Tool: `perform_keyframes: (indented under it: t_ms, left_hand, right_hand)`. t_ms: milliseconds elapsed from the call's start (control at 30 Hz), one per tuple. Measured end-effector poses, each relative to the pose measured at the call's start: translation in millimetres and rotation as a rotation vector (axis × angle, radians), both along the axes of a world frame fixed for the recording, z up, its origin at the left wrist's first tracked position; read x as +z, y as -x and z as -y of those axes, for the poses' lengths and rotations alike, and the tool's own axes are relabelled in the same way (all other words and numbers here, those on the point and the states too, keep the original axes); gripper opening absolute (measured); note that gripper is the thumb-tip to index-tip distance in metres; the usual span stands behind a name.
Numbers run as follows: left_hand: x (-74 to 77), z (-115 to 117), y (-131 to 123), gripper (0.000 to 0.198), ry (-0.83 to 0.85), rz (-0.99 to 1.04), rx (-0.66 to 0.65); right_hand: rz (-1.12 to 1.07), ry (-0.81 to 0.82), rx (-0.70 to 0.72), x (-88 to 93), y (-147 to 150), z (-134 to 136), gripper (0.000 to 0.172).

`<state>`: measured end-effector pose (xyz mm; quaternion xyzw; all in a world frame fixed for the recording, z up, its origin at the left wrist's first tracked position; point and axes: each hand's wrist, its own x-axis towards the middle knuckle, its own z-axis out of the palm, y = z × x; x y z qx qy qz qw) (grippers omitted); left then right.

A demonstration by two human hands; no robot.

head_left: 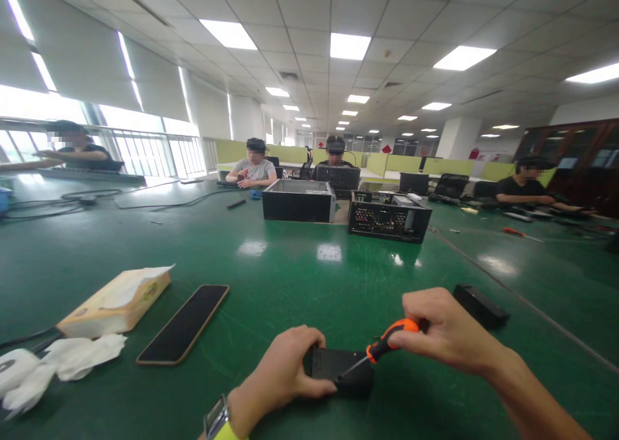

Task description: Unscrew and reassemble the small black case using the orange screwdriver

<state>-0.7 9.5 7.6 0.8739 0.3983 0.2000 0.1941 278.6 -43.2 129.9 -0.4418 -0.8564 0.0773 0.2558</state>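
Note:
My left hand [289, 366] grips the left end of a small black box-shaped part [356, 377] lying on the green table; thumb and fingers close around it. In my right hand [442, 327] is a screwdriver [387, 341] with an orange and black handle, held tilted. Its metal shaft slants down to the left, and the tip meets the top of the black part near my left thumb. Whether a screw sits under the tip is too small to tell. Beyond my right hand lies another long black part [480, 306].
On the left are a phone [184, 325], a tissue pack [116, 302] and crumpled tissues [62, 361]. Farther back stand a computer case [298, 202] and an open metal chassis [389, 219]. A second screwdriver [521, 234] lies far right. Several people sit around the table; cables lie left.

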Motion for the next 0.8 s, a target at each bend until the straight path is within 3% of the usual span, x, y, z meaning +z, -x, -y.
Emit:
perform_keyframes:
  t_ms: [100,167,200,300,467,600,733,800]
  left_hand:
    - [0.9,0.5,-0.1,0.046,0.006,0.000,0.003]
    - [2.4,0.8,-0.2,0.046,0.012,-0.005,0.003]
    - [3.2,0.9,-0.2,0.046,0.013,-0.006,0.003]
    - [4.8,1.2,-0.3,0.045,0.013,-0.010,0.006]
    - [1.8,0.3,0.1,0.046,0.011,-0.009,0.001]
    - [0.1,0.1,0.5,0.046,0.006,-0.012,0.008]
    - [3.7,1.5,0.2,0.046,0.006,-0.019,0.005]
    - [6.3,2.1,-0.2,0.046,0.010,-0.023,0.007]
  right_hand:
    - [-0.036,0.121,0.086,2.4,0.5,1.8,0.018]
    - [-0.028,0.149,0.083,3.8,0.8,3.5,0.012]
    - [-0.007,0.124,0.053,3.9,0.9,4.0,0.014]
    - [0.042,0.036,-0.017,2.7,1.0,4.0,0.044]
    - [-0.008,0.128,0.083,4.7,0.3,4.9,0.015]
    - [0.043,0.059,-0.015,3.6,-1.0,3.4,0.041]
    - [0.000,0.147,0.079,4.6,-2.0,4.0,0.014]
    - [0.020,0.141,0.052,5.1,-2.0,4.5,0.016]
